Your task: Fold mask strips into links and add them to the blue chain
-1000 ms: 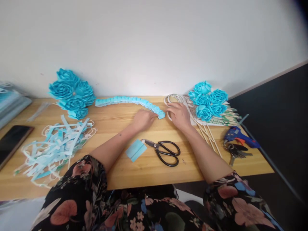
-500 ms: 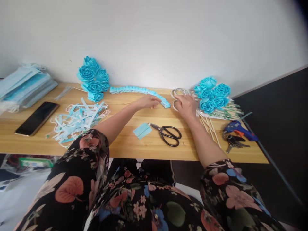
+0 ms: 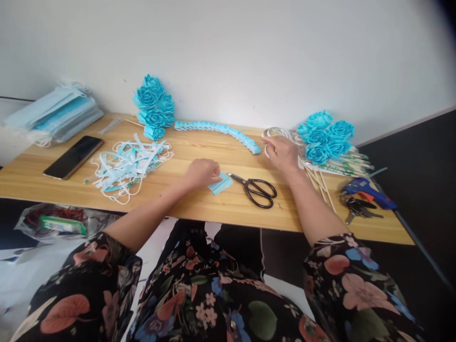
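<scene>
My left hand (image 3: 201, 172) rests curled on the wooden table (image 3: 228, 204), its fingertips on a small light-blue folded piece (image 3: 221, 183). Black scissors (image 3: 257, 188) lie just right of that piece. My right hand (image 3: 283, 151) is farther back, fingers bent over a white elastic loop (image 3: 271, 133), close to the right end of a long curved row of folded blue pieces (image 3: 221, 130).
Blue fabric roses (image 3: 153, 106) lean at the wall, more roses on sticks (image 3: 326, 137) lie at the right. Cut mask strips (image 3: 130, 164), a phone (image 3: 74, 156), a stack of face masks (image 3: 53, 114), a blue glue gun (image 3: 368, 192) and keys (image 3: 359, 209) also lie here.
My left hand came back from the end of the folded row to the small blue piece by the scissors. The view shifted left and back; my right hand stays at the white loop.
</scene>
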Demonstrator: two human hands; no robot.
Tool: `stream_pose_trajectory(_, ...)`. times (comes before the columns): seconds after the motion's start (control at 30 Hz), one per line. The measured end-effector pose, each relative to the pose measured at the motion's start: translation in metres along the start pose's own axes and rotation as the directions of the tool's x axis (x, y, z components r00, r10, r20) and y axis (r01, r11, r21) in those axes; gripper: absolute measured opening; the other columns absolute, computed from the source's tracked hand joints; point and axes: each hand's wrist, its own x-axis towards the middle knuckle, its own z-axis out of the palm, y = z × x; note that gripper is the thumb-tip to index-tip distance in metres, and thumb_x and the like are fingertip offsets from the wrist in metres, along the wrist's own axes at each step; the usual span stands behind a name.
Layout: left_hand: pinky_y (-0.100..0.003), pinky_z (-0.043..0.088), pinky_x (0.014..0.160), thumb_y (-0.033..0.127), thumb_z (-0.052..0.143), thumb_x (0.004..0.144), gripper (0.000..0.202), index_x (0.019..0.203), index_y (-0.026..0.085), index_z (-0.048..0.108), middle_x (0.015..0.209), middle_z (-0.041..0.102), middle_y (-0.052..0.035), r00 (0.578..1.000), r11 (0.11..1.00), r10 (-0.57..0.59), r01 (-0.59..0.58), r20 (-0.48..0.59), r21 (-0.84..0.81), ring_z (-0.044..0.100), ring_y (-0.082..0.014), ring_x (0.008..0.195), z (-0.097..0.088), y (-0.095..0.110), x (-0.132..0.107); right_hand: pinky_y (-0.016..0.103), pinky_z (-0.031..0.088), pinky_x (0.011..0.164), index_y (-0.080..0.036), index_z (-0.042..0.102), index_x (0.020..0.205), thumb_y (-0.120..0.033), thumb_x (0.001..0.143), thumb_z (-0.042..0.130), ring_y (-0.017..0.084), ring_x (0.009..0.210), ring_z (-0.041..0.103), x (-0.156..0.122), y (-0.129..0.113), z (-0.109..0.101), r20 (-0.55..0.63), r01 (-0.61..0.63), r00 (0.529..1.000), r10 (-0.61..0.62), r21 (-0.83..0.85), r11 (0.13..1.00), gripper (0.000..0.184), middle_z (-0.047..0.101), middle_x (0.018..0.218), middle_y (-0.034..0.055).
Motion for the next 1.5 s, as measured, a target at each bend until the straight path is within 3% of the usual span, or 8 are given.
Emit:
stream_pose_trajectory(0.33, -0.026, 0.038, 0.06, 0.031, 0.057, 0.083, 0.015, 0.079, 0.018, 0.063, 0.076, 0.068, -0.0031, 0.99, 0.932, -0.106, 0.066, -0.096, -0.355, 0.058, -0.0157, 0.067, -0.006, -0.024, -0.008, 0.037, 0.053, 0.089, -0.021, 0.075, 0.106, -0.012, 0.087, 0.046, 0.023, 0.098, 0.07, -0.001, -0.002, 0.004, -0.001, 0.025, 1.0, -0.025, 0.084, 0.996, 0.036, 0.078, 0.101, 0.0065)
stream_pose_trajectory(0.47, -0.031, 0.044, 0.07, 0.021, 0.058, 0.08, 0.014, 0.091, 0.017, 0.065, 0.089, 0.071, -0.0064, 0.952, 0.98, -0.121, 0.071, -0.28, -0.184, 0.063, -0.0201, 0.079, -0.014, -0.032, -0.012, 0.032, 0.053, 0.078, -0.02, 0.074, 0.109, -0.02, 0.089, 0.051, 0.02, 0.082, 0.071, -0.002, -0.011, -0.001, 0.097, -0.003, 0.995, -0.02, 0.236, 0.972, 0.031, 0.078, 0.094, 0.0056)
stream_pose_trajectory(0.57, -0.035, 0.045, 0.083, 0.021, 0.058, 0.084, 0.023, 0.105, 0.016, 0.065, 0.101, 0.071, -0.0093, 0.909, 0.997, 0.032, -0.055, -0.415, -0.045, 0.064, -0.0236, 0.093, -0.012, -0.025, -0.011, 0.028, 0.049, 0.068, -0.02, 0.076, 0.104, -0.027, 0.089, 0.053, 0.016, 0.069, 0.068, -0.003, -0.024, -0.005, 0.204, 0.006, 0.977, -0.06, 0.259, 0.966, 0.028, 0.078, 0.09, 0.0048)
stream_pose_trajectory(0.77, -0.035, 0.044, 0.081, 0.025, 0.062, 0.086, 0.014, 0.096, 0.018, 0.067, 0.095, 0.071, -0.0069, 0.916, 0.946, 0.322, -0.319, -0.241, 0.05, 0.063, -0.0225, 0.091, 0.001, -0.002, 0.001, 0.027, 0.036, 0.061, -0.02, 0.075, 0.079, -0.032, 0.091, 0.051, 0.015, 0.061, 0.06, -0.002, -0.032, -0.006, 0.31, 0.095, 0.942, -0.13, 0.126, 0.988, 0.029, 0.073, 0.071, 0.0029)
stream_pose_trajectory(1.13, -0.031, 0.04, 0.077, 0.024, 0.065, 0.083, 0.011, 0.093, 0.019, 0.067, 0.087, 0.068, -0.0054, 0.924, 0.941, 0.332, -0.338, -0.19, -0.002, 0.061, -0.0202, 0.085, 0.01, -0.001, 0.021, 0.029, 0.029, 0.058, -0.021, 0.072, 0.074, -0.034, 0.091, 0.047, 0.014, 0.056, 0.051, 0.005, -0.048, -0.027, 0.434, 0.041, 0.899, -0.053, 0.036, 0.998, 0.033, 0.065, 0.061, 0.0004)
stream_pose_trajectory(1.23, -0.029, 0.04, 0.072, 0.026, 0.065, 0.082, 0.013, 0.093, 0.018, 0.067, 0.081, 0.066, -0.0035, 0.942, 0.947, 0.269, -0.297, -0.201, -0.121, 0.059, -0.0173, 0.077, 0.008, -0.006, 0.02, 0.029, 0.03, 0.058, -0.023, 0.076, 0.085, -0.032, 0.09, 0.051, 0.015, 0.056, 0.052, 0.012, -0.056, -0.048, 0.538, 0.011, 0.843, -0.018, 0.015, 1.0, 0.027, 0.068, 0.065, 0.0008)
stream_pose_trajectory(1.4, -0.026, 0.041, 0.066, 0.029, 0.058, 0.084, 0.019, 0.096, 0.017, 0.068, 0.078, 0.066, -0.0028, 0.963, 0.927, 0.087, -0.172, -0.256, -0.333, 0.056, -0.0146, 0.07, 0.006, -0.013, 0.015, 0.029, 0.029, 0.054, -0.025, 0.075, 0.103, -0.039, 0.082, 0.066, 0.018, 0.054, 0.054, -0.008, -0.08, -0.081, 0.768, 0.086, 0.64, -0.016, -0.05, 0.995, 0.027, 0.067, 0.062, 0.0025)
stream_pose_trajectory(1.5, -0.026, 0.042, 0.065, 0.031, 0.056, 0.084, 0.023, 0.096, 0.016, 0.069, 0.076, 0.066, -0.0025, 0.954, 0.889, 0.019, -0.153, -0.299, -0.432, 0.054, -0.0132, 0.066, 0.006, -0.015, 0.015, 0.029, 0.036, 0.058, -0.024, 0.065, 0.125, -0.032, 0.086, 0.062, 0.021, 0.072, 0.063, -0.04, -0.099, -0.081, 0.747, 0.103, 0.664, -0.043, -0.034, 0.994, 0.04, 0.072, 0.095, 0.0094)
